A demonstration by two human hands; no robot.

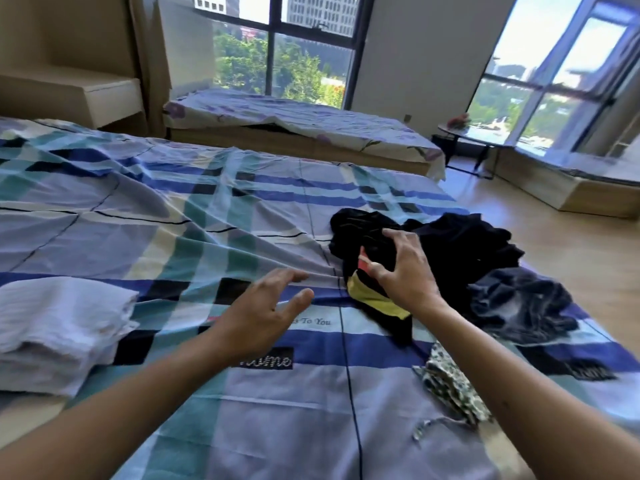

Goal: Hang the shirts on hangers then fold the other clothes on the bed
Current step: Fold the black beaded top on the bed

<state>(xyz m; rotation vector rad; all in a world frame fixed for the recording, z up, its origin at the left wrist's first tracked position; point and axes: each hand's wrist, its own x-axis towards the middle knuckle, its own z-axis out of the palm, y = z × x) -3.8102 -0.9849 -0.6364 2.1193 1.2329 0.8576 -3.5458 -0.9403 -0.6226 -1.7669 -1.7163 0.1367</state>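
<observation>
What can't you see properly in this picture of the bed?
Head view, all of it:
- black garment: crumpled, partly under the right hand; its type is unclear, and so is whether the hand grips it.
- patterned cloth: partly hidden by the right forearm.
- white folded stack: cut off by the left edge.
- dark blue garment: bunched and blurred.
- Hangers: none in view.

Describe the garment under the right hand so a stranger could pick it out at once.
On the blue checked bed, find the heap of dark clothes near its right edge. The black garment sits at the heap's left front, under the right hand. Alone among its plain dark neighbours, it shows a yellow band and a red patch.
</observation>
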